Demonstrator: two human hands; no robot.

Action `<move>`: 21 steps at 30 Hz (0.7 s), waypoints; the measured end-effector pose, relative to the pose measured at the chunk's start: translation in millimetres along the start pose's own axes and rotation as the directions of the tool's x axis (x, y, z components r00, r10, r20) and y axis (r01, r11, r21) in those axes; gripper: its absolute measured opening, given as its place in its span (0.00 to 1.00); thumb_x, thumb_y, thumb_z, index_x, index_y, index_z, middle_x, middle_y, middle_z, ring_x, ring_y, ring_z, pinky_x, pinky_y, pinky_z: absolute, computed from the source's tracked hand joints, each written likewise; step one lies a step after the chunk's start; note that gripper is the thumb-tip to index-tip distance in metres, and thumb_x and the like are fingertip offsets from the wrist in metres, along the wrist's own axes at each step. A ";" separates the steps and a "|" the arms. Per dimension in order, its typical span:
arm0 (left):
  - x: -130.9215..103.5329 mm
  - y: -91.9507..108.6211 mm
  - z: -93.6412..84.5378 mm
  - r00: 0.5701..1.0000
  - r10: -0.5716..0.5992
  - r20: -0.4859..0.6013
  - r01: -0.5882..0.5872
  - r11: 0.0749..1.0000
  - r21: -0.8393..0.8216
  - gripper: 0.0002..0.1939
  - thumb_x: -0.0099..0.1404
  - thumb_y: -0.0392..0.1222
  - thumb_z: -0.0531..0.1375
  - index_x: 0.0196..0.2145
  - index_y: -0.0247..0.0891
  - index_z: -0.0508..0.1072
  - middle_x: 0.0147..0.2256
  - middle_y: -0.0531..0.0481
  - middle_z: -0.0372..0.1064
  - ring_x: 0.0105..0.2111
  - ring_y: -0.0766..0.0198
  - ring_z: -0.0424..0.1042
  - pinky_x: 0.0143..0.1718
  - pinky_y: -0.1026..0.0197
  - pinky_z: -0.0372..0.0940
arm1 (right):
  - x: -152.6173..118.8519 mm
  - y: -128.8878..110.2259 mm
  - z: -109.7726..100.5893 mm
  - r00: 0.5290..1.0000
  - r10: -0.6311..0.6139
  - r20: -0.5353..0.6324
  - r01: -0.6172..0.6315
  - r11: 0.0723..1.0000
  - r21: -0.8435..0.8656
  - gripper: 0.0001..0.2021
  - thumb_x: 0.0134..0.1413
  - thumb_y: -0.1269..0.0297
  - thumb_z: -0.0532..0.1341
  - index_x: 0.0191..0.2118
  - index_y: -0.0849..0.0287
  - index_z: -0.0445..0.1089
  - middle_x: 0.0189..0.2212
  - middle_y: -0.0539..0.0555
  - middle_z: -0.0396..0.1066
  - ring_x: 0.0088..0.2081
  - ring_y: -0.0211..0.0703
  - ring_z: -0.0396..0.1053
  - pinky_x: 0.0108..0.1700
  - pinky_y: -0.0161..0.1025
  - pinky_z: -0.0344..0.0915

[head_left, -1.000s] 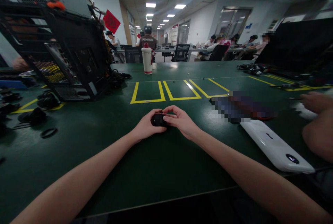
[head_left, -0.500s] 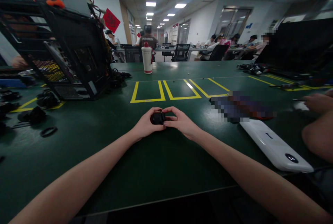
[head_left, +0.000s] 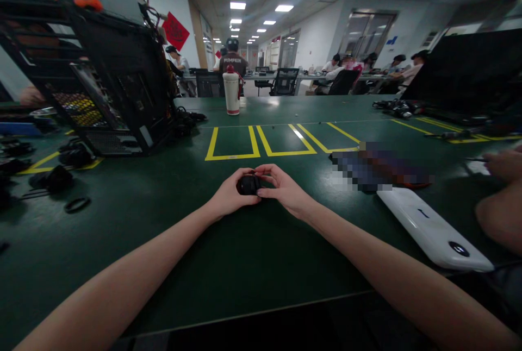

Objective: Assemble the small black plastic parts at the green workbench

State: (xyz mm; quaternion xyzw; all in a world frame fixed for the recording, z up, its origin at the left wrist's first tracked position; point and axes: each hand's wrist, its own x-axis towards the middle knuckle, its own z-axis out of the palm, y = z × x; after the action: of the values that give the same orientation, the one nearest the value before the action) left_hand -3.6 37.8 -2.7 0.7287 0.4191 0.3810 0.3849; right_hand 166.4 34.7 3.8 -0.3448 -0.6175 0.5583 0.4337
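Between the fingers (head_left: 274,193), clamped around its sides, sits the small black part (head_left: 248,185); best kept lightly pinched and level.

- A white tumbler with a red lid (head_left: 232,94) stands upright on the green tabletop (head_left: 183,269).
- A black metal computer case (head_left: 122,90) stands at left.
- A thin black ring (head_left: 77,205) lies nearer.
- A glossy white oblong object (head_left: 428,226) lies at right.

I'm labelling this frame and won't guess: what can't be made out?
Head view:
- Black part: ends partly covered by the left hand and right hand.
- Items beside the white device: pixelated.
- Co-worker's hand: cut off by the right edge, its grip blurred.
- Dark parts, left: too dim to identify.
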 end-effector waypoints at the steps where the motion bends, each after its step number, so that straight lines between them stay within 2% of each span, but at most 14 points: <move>1: -0.2 0.1 0.1 1.000 -0.003 -0.001 0.003 1.000 0.001 0.31 0.45 0.37 0.66 0.48 0.39 0.61 0.44 0.48 0.64 0.44 0.57 0.65 0.48 0.52 0.59 | 0.0 -0.4 -0.2 1.000 0.005 0.005 -0.005 1.000 -0.003 0.22 0.38 0.77 0.62 0.42 0.54 0.62 0.45 0.51 0.61 0.52 0.44 0.57 0.51 0.46 0.57; 7: -2.6 4.9 -2.0 0.999 -0.020 0.046 0.019 1.000 0.018 0.31 0.47 0.39 0.65 0.49 0.39 0.60 0.46 0.46 0.63 0.46 0.56 0.64 0.48 0.52 0.59 | 0.6 -0.2 0.8 0.999 0.035 -0.012 -0.034 0.997 0.062 0.14 0.44 0.71 0.61 0.40 0.54 0.63 0.42 0.50 0.61 0.46 0.42 0.62 0.50 0.47 0.59; 14: -1.9 5.5 -1.4 0.999 -0.009 0.041 0.008 1.000 0.022 0.30 0.47 0.38 0.65 0.49 0.38 0.61 0.45 0.47 0.63 0.46 0.56 0.64 0.49 0.52 0.59 | 1.9 3.3 -0.4 1.000 0.026 -0.001 -0.026 0.998 0.059 0.17 0.42 0.75 0.61 0.40 0.54 0.63 0.44 0.51 0.62 0.50 0.43 0.59 0.52 0.48 0.58; 21: -1.7 5.4 -1.7 0.999 -0.009 0.044 0.007 0.999 0.042 0.30 0.47 0.39 0.65 0.48 0.39 0.61 0.45 0.48 0.63 0.45 0.57 0.65 0.47 0.52 0.60 | -0.3 -2.8 -1.8 0.996 0.086 0.019 -0.086 0.996 0.002 0.17 0.41 0.76 0.62 0.40 0.53 0.64 0.46 0.50 0.61 0.50 0.45 0.60 0.50 0.48 0.59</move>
State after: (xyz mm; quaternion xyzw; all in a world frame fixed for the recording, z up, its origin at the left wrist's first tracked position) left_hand -4.0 34.8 2.4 0.7432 0.4215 0.3543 0.3801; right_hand 168.3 34.8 6.5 -0.3652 -0.6052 0.5806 0.4041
